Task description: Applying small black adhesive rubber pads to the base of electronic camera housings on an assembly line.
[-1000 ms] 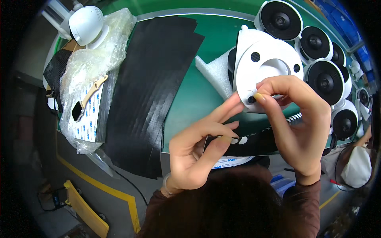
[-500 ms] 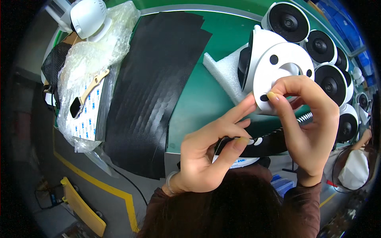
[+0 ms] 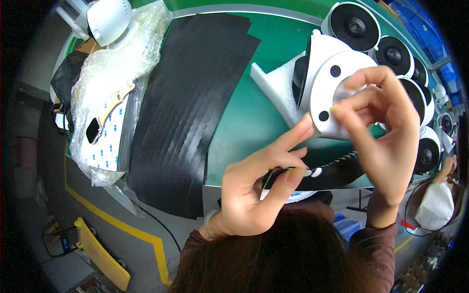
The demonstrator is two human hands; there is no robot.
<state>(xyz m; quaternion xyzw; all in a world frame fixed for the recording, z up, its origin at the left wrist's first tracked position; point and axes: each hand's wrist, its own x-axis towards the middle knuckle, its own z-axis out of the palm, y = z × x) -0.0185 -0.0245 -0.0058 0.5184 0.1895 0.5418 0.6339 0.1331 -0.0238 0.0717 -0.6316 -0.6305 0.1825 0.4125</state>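
A white round fixture with a flat ring-shaped base (image 3: 322,93) lies tilted on the table, its base facing me. Two black textured round pads (image 3: 323,116) show on the base; my right hand covers part of the ring. My right hand (image 3: 386,117) is over the ring's right side, its thumb tip beside the lower pad; the fingers are curled and smeared by motion. My left hand (image 3: 259,190) pinches a black strip with white round spots (image 3: 332,178) between thumb and fingers. Its index fingertip reaches the ring's lower left edge.
White foam (image 3: 278,88) lies under the fixture. Several white fixtures with black round faces (image 3: 354,27) crowd the right side. A black textured mat (image 3: 190,107) covers the table's middle; left of it, a wristwatch (image 3: 105,117) rests on a printed stack (image 3: 107,151) in clear plastic wrap.
My right hand has shifted, its index finger lifting off the lower pad, which now shows more fully. My left hand keeps its pinch on the black strip.
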